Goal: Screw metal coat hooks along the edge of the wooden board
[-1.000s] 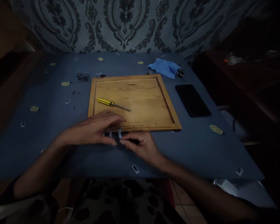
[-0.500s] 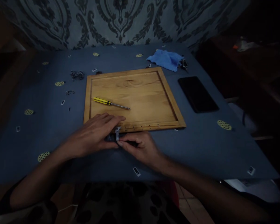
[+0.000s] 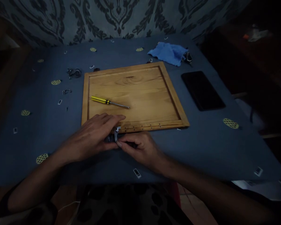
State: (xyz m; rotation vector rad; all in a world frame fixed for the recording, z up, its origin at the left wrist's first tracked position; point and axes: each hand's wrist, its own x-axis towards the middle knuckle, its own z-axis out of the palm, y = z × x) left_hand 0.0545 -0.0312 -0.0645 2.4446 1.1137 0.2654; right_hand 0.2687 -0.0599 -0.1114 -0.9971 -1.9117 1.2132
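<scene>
A framed wooden board (image 3: 135, 93) lies on the table, with a row of small dark holes along its near edge. My left hand (image 3: 91, 134) rests over the board's near left edge, fingers on top and thumb in front, gripping it. Beside that thumb, a small shiny metal hook (image 3: 116, 134) stands against the edge. My right hand (image 3: 142, 148) pinches the lower end of this hook between thumb and fingers. Its exact shape is partly hidden by both hands. On the board lies a screwdriver (image 3: 110, 102) with a yellow and black handle, its tip pointing right.
Left of the board are a cluster of metal hooks (image 3: 74, 73), a few smaller metal pieces (image 3: 66, 91) and a tiny screw-like piece (image 3: 66, 109). A blue cloth (image 3: 168, 53) lies at the back right, and a black phone or tablet (image 3: 203, 90) at the right. A blue patterned cloth (image 3: 178, 156) covers the table.
My view has shifted slightly, so the board and the things around it appear a little displaced. Both hands keep nearly the same hold, and the metal hook tilts slightly differently.
</scene>
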